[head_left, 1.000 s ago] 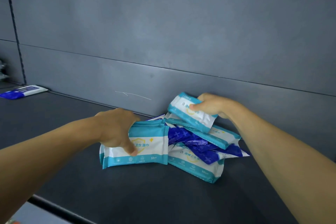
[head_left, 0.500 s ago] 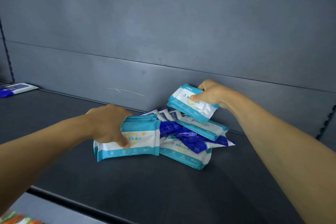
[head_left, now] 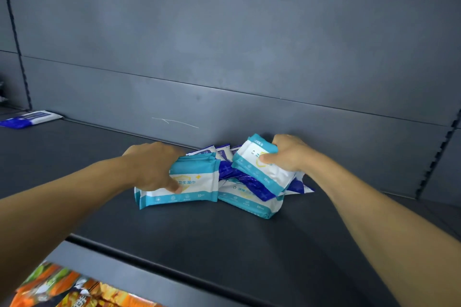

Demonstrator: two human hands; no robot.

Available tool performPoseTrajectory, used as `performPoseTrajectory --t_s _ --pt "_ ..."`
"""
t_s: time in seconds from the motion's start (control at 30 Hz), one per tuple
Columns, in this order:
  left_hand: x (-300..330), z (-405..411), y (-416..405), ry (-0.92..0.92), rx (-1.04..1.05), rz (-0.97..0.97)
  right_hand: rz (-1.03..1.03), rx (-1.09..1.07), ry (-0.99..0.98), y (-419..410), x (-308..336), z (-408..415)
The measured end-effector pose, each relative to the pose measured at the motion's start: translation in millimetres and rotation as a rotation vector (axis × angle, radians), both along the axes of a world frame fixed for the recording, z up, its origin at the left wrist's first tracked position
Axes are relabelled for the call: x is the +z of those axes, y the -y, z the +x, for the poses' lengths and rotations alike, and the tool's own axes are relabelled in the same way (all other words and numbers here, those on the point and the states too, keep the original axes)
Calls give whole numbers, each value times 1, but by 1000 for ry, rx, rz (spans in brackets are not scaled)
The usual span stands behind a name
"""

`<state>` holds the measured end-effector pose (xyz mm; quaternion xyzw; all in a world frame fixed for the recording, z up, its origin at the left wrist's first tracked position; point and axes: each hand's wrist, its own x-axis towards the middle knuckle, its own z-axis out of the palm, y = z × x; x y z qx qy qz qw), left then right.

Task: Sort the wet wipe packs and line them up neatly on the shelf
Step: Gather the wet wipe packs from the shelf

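A heap of wet wipe packs lies on the dark shelf (head_left: 224, 244) against its back wall. My left hand (head_left: 154, 167) grips a small stack of teal-and-white packs (head_left: 197, 187) at the heap's left side, thumb on the top pack's face. My right hand (head_left: 287, 154) holds another teal-and-white pack (head_left: 259, 169), tilted, low over the heap. Dark blue packs (head_left: 247, 182) lie under and between them, with one more teal pack (head_left: 249, 203) at the front.
A lone blue-and-white pack (head_left: 30, 118) lies at the far left of the shelf by the back wall. Orange snack bags (head_left: 62, 286) show on a lower shelf at the bottom left. Perforated uprights (head_left: 434, 157) stand at the right.
My right hand has lowered its teal pack from above the heap down onto it. The left hand keeps its grip on the stack. The camera has tilted down, showing the lower shelf.
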<state>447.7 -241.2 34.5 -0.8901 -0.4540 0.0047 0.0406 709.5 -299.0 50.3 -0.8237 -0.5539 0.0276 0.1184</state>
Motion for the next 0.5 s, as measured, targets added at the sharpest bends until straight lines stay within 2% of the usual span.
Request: performPoseTrajectory --t_s 0.07,0.17,0.3,0.5 --pt "-1 -2 4 -5 6 -1 91 29 103 9 -1 -15" --pt "1 -8 13 3 31 -11 103 53 270 20 -7 -31" --pt "0 -14 25 -2 47 22 24 39 313 27 -12 -36" --pt "-3 -24 33 24 58 77 46 19 333 35 -10 -51"
